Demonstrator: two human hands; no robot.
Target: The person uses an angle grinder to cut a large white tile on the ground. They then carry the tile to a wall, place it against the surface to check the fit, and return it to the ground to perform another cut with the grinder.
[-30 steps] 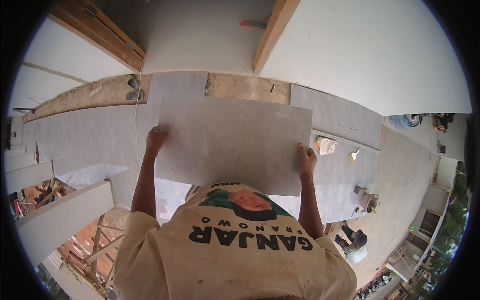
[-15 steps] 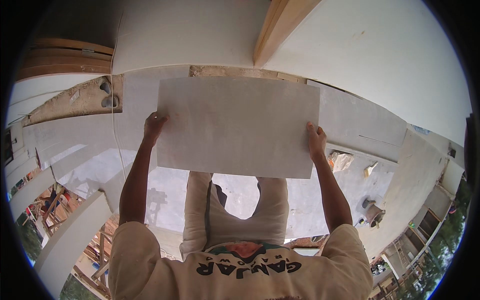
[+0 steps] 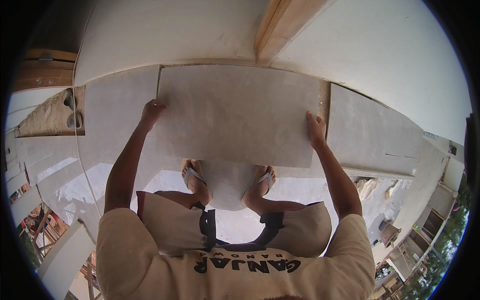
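A large grey rectangular floor tile spans the space between my two hands. My left hand grips its left edge, thumb on the top face. On the opposite edge my right hand is closed the same way. The tile hovers low over a gap in the row of laid grey tiles, between a left tile and a right tile. A strip of bare bed shows along its right side. How close its underside is to the bed is hidden.
My sandalled feet stand just below the tile's near edge. A white wall and a wooden door frame rise at the far side. A pale cord runs down the left. A bucket and brush lie at right.
I have gone from standing to a squat, with my knees now spread. The tile has come down toward the gap in the floor, still held in both hands.
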